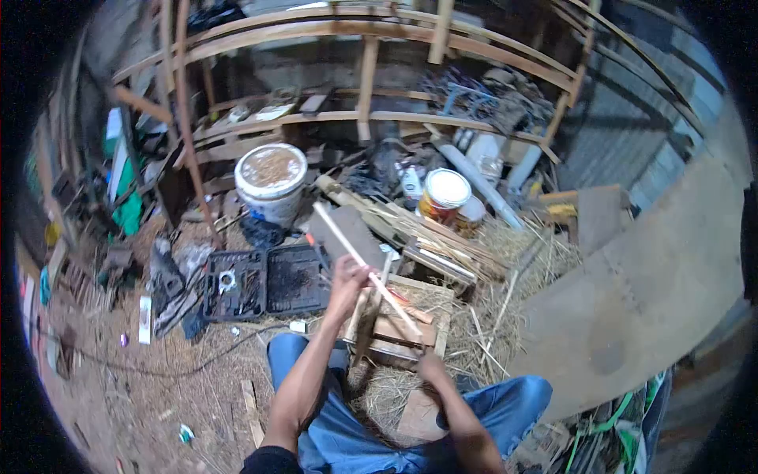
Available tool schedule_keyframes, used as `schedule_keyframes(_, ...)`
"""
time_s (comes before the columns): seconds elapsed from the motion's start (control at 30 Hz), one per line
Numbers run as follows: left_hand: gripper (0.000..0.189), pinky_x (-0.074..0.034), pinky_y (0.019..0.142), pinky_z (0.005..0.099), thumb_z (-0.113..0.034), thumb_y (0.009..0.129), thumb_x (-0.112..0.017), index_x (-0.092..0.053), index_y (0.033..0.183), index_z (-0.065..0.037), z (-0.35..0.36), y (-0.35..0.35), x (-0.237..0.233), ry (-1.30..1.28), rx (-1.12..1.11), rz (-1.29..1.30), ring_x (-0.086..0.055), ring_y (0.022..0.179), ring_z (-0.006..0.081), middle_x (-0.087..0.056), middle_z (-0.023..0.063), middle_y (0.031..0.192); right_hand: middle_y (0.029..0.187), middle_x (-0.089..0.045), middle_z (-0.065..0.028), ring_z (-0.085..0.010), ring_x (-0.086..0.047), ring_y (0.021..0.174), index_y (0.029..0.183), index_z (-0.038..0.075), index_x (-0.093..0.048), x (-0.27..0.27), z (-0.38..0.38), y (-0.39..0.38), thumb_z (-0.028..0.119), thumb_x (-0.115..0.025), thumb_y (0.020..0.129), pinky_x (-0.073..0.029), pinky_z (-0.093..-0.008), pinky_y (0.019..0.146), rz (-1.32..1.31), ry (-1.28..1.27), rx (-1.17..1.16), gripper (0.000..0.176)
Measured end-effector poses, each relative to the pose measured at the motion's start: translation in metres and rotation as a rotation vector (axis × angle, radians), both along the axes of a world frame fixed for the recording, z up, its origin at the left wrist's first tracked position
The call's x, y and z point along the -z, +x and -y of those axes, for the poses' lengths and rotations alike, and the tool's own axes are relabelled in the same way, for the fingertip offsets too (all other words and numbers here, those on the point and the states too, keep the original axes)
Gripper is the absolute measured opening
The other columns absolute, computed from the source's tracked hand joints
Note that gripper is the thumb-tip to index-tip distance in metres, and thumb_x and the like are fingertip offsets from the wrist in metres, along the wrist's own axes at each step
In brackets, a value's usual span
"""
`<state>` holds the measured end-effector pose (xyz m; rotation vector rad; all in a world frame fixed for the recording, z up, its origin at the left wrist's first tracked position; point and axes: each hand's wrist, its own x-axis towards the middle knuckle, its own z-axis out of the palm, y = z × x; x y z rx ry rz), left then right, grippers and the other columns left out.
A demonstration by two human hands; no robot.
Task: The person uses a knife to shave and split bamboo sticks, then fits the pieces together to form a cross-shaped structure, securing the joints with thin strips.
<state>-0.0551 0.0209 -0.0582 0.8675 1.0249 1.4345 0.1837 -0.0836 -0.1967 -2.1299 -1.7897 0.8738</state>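
Note:
My left hand is closed around a thin pale wooden stick, which slants from upper left down toward the right. Below the stick's lower end is my right hand, blurred, its fingers closed on something dark that I cannot make out. Under the stick stands a low wooden frame or box, between my knees. A reddish-orange object lies on it, partly covered by the stick.
An open black tool case lies to the left, with a cable on the ground. Beyond are a white bucket, a paint can and a pile of wood strips. A large flat sheet stretches along the right.

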Motion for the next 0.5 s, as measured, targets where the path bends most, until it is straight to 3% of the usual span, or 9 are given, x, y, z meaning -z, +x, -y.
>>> schedule_keyframes(0.03,0.048,-0.054,0.066,0.0288,-0.005,0.087,-0.056,-0.029,0.127,0.001,-0.006,0.000,0.008,-0.014,0.033,0.073,-0.063,0.077,0.0205,-0.063,0.0169,0.091,0.089,-0.061,-0.0298,-0.0441,-0.060,0.088,0.092,-0.004,-0.056,-0.007,-0.015,0.009,0.023,-0.045,0.087,-0.046,-0.0498,0.079,0.093,0.008,-0.100,0.029)
schedule_keyframes(0.1,0.039,-0.052,0.067,0.0277,-0.008,0.089,-0.053,-0.039,0.126,-0.004,-0.008,0.004,0.005,-0.012,0.145,0.100,-0.062,0.078,0.0175,-0.061,0.0105,0.089,0.085,-0.063,-0.0254,-0.0405,-0.062,0.083,0.082,-0.003,-0.060,-0.079,-0.038,0.016,0.021,-0.053,0.082,-0.048,-0.0452,0.074,0.053,0.121,-0.006,0.025)
schedule_keyframes(0.17,0.037,-0.050,0.063,0.0265,-0.011,0.091,-0.052,-0.041,0.125,-0.004,-0.003,0.016,0.004,-0.019,0.149,0.138,-0.058,0.072,0.0159,-0.058,0.0082,0.084,0.081,-0.063,-0.0239,-0.0375,-0.063,0.074,0.091,0.000,-0.061,-0.160,-0.050,0.020,0.015,-0.057,0.080,-0.048,-0.0422,0.069,0.055,0.296,-0.069,0.019)
schedule_keyframes(0.23,0.036,-0.048,0.060,0.0253,-0.014,0.092,-0.051,-0.043,0.125,-0.004,-0.002,0.029,0.009,-0.019,0.178,0.172,-0.055,0.066,0.0143,-0.054,0.0058,0.080,0.085,-0.063,-0.0245,-0.0387,-0.062,0.084,0.095,0.000,-0.059,-0.203,-0.060,0.031,0.010,-0.061,0.077,-0.049,-0.0427,0.072,-0.053,0.365,-0.110,0.021)
schedule_keyframes(0.33,0.028,-0.043,0.052,0.0219,-0.017,0.094,-0.047,-0.049,0.120,-0.006,0.005,0.041,0.019,-0.015,0.313,0.134,-0.049,0.059,0.0095,-0.049,0.0012,0.075,0.090,-0.063,-0.0248,-0.0363,-0.064,0.082,0.099,0.000,-0.056,-0.165,-0.084,0.072,0.004,-0.056,0.078,-0.051,-0.0425,0.071,-0.115,0.447,-0.188,0.021)
schedule_keyframes(0.37,0.028,-0.037,0.045,0.0203,-0.019,0.095,-0.048,-0.050,0.119,-0.007,0.013,0.047,0.019,-0.127,0.329,0.151,-0.046,0.056,0.0071,-0.048,0.0009,0.074,0.090,-0.063,-0.0248,-0.0363,-0.064,0.082,0.099,0.000,-0.056,-0.155,-0.087,0.079,0.004,-0.056,0.078,-0.051,-0.0425,0.071,-0.130,0.446,-0.155,0.021)
schedule_keyframes(0.43,0.028,-0.031,0.042,0.0192,-0.023,0.095,-0.050,-0.050,0.118,-0.009,0.027,0.057,0.012,-0.109,0.364,0.043,-0.042,0.052,0.0052,-0.046,-0.0012,0.073,0.091,-0.063,-0.0235,-0.0351,-0.064,0.079,0.102,-0.001,-0.053,-0.151,-0.092,0.076,-0.003,-0.050,0.077,-0.053,-0.0425,0.069,0.028,0.653,-0.331,0.026)
schedule_keyframes(0.5,0.025,-0.029,0.041,0.0194,-0.023,0.095,-0.050,-0.051,0.113,-0.007,0.033,0.070,0.013,-0.138,0.386,-0.021,-0.039,0.049,0.0045,-0.043,-0.0028,0.069,0.090,-0.064,-0.0231,-0.0342,-0.065,0.073,0.106,-0.002,-0.053,-0.156,-0.094,0.061,-0.007,-0.045,0.076,-0.055,-0.0438,0.068,0.045,0.616,-0.358,0.031)
